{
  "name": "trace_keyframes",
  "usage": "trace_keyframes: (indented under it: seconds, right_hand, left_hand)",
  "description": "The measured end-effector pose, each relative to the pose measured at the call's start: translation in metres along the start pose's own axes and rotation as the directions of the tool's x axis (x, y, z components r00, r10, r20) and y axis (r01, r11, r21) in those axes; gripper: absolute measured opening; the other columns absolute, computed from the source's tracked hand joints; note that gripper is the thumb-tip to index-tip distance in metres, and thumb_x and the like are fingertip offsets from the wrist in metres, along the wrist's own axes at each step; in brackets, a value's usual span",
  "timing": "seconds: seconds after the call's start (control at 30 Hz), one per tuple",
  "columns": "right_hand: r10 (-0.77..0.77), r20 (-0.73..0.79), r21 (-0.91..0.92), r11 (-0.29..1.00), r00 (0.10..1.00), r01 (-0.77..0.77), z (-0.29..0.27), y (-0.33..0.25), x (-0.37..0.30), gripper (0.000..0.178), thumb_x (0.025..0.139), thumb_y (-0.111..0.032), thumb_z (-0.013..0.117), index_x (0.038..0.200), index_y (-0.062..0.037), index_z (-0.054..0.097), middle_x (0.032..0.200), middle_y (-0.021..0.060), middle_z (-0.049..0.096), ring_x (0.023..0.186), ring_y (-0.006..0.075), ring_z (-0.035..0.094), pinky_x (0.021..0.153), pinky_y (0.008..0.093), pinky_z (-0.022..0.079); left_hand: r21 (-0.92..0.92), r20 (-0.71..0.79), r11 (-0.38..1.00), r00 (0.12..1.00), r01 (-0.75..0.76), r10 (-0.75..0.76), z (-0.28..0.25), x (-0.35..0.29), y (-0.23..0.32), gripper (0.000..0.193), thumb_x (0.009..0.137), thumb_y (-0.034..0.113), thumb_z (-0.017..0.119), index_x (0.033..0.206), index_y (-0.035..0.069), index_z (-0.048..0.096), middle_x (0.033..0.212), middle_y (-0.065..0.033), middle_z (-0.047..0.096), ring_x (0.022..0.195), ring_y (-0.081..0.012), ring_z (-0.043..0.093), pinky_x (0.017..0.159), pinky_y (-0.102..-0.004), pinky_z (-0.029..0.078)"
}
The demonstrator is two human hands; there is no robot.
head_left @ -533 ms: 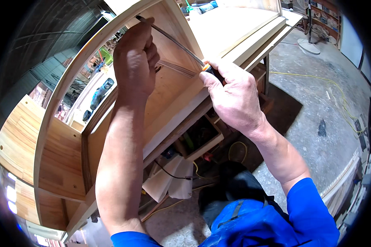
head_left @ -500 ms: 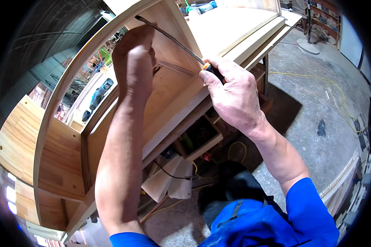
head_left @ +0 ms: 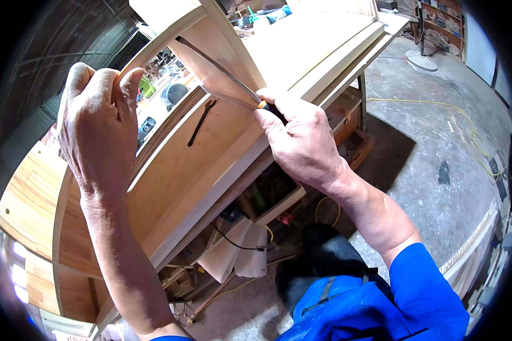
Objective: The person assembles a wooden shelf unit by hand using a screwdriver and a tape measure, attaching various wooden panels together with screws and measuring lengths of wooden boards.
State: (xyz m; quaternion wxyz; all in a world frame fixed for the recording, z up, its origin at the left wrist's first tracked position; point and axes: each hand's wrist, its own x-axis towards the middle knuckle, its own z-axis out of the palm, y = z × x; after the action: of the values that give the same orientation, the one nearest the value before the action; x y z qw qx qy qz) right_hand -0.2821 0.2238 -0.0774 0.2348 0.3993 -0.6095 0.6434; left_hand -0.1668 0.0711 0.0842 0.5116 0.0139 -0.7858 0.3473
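Note:
My right hand (head_left: 304, 136) is closed round the orange and dark handle of a long screwdriver (head_left: 219, 68). Its thin shaft runs up and left across the inside of a wooden cabinet frame (head_left: 233, 42), with the tip near the frame's far inner corner. At the left, the fingers of my left hand (head_left: 99, 119) are hooked over the curved wooden rail (head_left: 168, 35) of that frame. Between my hands a dark wrench (head_left: 201, 122) lies on the cabinet's flat wooden panel (head_left: 182, 150), touched by neither hand.
Pale boards (head_left: 318, 54) lie on the bench at the right. Beneath it are an open drawer (head_left: 279, 204) and white wrapped pieces (head_left: 233, 250). A yellow cord (head_left: 432, 103) crosses the concrete floor. A blue power tool (head_left: 147, 126) sits beyond the cabinet.
My left hand has left the screwdriver's shaft area and moved left onto the rail, uncovering the wrench. My right hand has shifted slightly left and down with the screwdriver.

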Motion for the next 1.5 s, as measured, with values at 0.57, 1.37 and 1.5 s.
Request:
trace_keyframes:
  seconds: [0.57, 1.37, 1.5]
  right_hand:
    - [0.055, 0.055, -0.099, 0.994, 0.997, -0.049, -0.003, -0.013, 0.000, 0.030, 0.095, -0.013, 0.058, 0.121, 0.0041, 0.060, 0.098, 0.0213, 0.069, 0.089, 0.0264, 0.068, 0.080, 0.0347, 0.053]
    - [0.039, 0.050, -0.027, 0.999, 0.998, -0.038, -0.009, -0.014, 0.000, 0.029, 0.094, -0.008, 0.057, 0.120, 0.0055, 0.058, 0.100, 0.0252, 0.068, 0.094, 0.0331, 0.068, 0.083, 0.0369, 0.052]
    - [0.111, 0.150, -0.040, 0.994, 0.982, -0.106, -0.010, -0.020, 0.007, 0.028, 0.094, -0.007, 0.056, 0.119, 0.0058, 0.057, 0.095, 0.0223, 0.068, 0.092, 0.0291, 0.068, 0.083, 0.0356, 0.052]
  left_hand:
    - [-0.448, 0.790, 0.586, 0.606, 0.675, -0.095, 0.044, -0.029, 0.032, 0.046, 0.093, 0.043, 0.060, 0.107, 0.000, 0.069, 0.087, -0.0100, 0.068, 0.080, -0.0165, 0.062, 0.075, -0.0318, 0.048]
    - [-0.439, 0.861, 0.775, 0.459, 0.455, 0.219, 0.019, -0.061, 0.061, 0.057, 0.067, 0.026, 0.076, 0.110, -0.006, 0.057, 0.108, -0.0224, 0.056, 0.102, -0.0339, 0.059, 0.093, -0.0402, 0.047]
    - [-0.470, 0.864, 0.705, 0.440, 0.531, 0.245, 0.009, -0.048, 0.052, 0.060, 0.076, 0.035, 0.072, 0.115, -0.008, 0.055, 0.111, -0.0229, 0.057, 0.104, -0.0338, 0.059, 0.094, -0.0380, 0.047]
